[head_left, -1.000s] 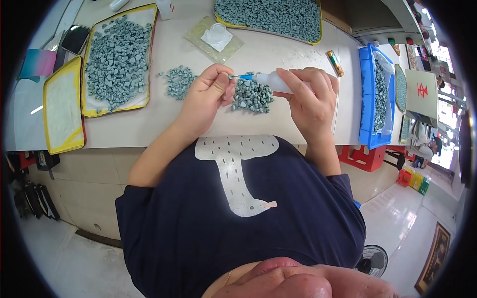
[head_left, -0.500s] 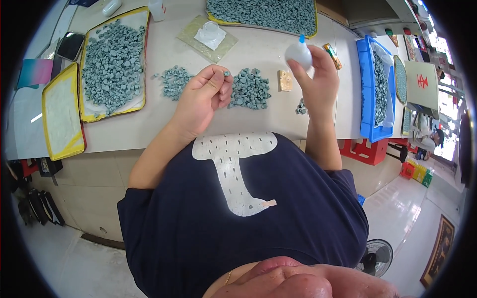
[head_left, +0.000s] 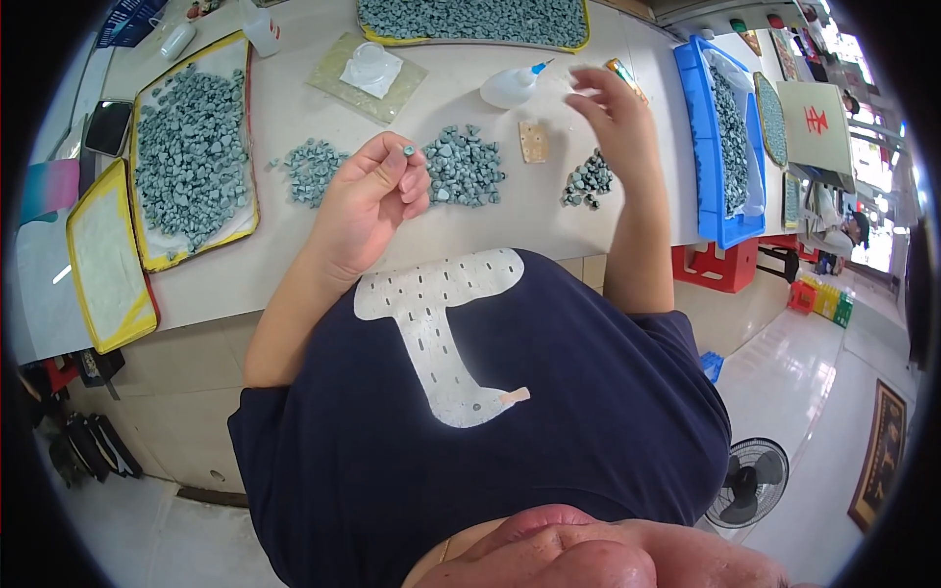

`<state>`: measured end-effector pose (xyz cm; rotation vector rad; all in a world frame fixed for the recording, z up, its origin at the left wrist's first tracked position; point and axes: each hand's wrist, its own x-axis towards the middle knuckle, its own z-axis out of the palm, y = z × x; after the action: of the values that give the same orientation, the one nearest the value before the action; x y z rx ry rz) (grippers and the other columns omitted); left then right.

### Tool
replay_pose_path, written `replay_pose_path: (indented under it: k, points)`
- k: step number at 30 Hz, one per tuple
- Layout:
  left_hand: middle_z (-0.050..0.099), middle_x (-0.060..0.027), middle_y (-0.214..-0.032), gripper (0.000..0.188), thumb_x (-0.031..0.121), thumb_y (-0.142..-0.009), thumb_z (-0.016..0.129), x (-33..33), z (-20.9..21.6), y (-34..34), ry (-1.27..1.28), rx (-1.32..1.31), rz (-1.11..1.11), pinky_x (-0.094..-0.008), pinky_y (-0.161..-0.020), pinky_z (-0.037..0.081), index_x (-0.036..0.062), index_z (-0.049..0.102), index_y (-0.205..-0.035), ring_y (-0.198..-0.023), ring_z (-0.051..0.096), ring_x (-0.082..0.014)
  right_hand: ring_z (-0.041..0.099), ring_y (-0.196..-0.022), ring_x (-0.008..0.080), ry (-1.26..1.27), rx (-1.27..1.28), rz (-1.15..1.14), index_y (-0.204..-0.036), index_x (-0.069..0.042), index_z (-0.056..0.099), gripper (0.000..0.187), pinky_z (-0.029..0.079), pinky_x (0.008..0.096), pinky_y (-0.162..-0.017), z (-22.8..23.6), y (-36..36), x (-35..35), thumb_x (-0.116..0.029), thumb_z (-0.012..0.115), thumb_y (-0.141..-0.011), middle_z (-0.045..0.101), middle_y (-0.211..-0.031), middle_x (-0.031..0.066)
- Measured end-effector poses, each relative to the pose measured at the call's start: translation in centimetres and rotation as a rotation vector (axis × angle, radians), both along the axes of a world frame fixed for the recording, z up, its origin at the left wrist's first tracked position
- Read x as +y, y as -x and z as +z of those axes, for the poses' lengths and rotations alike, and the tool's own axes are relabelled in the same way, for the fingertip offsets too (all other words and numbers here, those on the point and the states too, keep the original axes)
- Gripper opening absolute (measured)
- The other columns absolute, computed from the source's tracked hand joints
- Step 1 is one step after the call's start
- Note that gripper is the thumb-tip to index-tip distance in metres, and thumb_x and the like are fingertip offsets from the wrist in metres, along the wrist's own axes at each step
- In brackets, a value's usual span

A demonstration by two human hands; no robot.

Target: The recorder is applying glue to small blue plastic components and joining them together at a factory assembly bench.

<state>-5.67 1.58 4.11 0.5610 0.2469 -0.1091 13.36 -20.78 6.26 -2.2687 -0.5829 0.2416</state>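
My left hand (head_left: pixel 371 191) is closed, pinching a small green stone piece (head_left: pixel 409 151) between thumb and forefinger. It hovers between two heaps of grey-green stone pieces, a sparse heap (head_left: pixel 316 169) on its left and a denser heap (head_left: pixel 466 165) on its right. My right hand (head_left: pixel 619 122) is raised with its fingers apart and holds nothing. Left of it, a white squeeze bottle (head_left: pixel 508 88) with a blue tip leans over on the table. Below the bottle lies a small tan block with holes (head_left: pixel 533 143). A little heap of darker, shiny pieces (head_left: pixel 588 180) lies under my right hand.
Yellow-edged trays of stones stand at left (head_left: pixel 191 157) and at the far side (head_left: pixel 480 24). An empty yellow-edged tray (head_left: pixel 108 260) overlaps the left corner. A blue bin (head_left: pixel 723 230) stands at right. A plastic packet (head_left: pixel 328 73) and a phone (head_left: pixel 108 127) also lie here.
My right hand has let go of the squeeze bottle, which now rests on the table, and has opened. My left hand keeps its pinch on the small piece. The whole view has shifted slightly.
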Motion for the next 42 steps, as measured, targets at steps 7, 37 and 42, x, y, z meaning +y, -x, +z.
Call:
replay_pose_path:
  k: [7,37,42]
  points:
    - [0.048,-0.0001,-0.074,0.020,0.022,-0.097,0.050,0.2,-0.1,0.2,0.015,-0.031,0.013,-0.0251,-0.059,0.035,0.0040,0.055,-0.092,-0.065,0.042,-0.0101,0.063,-0.074,0.0261,0.691,0.037,-0.044,-0.096,-0.001,0.066,0.021,0.049,0.0342,-0.070,1.1,1.0,-3.2,-0.013,0.067,-0.079,0.067,-0.080,0.0138]
    - [0.049,-0.0003,-0.076,0.017,0.022,-0.098,0.049,0.7,0.1,1.3,0.039,-0.059,-0.030,-0.0251,-0.062,0.036,0.0058,0.055,-0.101,-0.070,0.044,-0.0121,0.062,-0.069,0.0124,-0.372,-0.118,0.365,-0.090,-0.003,0.071,0.018,0.049,0.0230,-0.060,2.0,9.9,8.0,0.002,0.072,-0.073,0.069,-0.083,0.0064]
    - [0.048,-0.0005,-0.076,0.017,0.022,-0.098,0.049,0.9,0.4,1.3,0.025,-0.036,-0.025,-0.0250,-0.064,0.036,0.0061,0.054,-0.101,-0.069,0.043,-0.0120,0.064,-0.068,0.0148,-0.406,-0.240,0.351,-0.089,-0.003,0.070,0.021,0.052,0.0251,-0.060,1.7,10.3,8.5,0.004,0.072,-0.069,0.069,-0.083,0.0074]
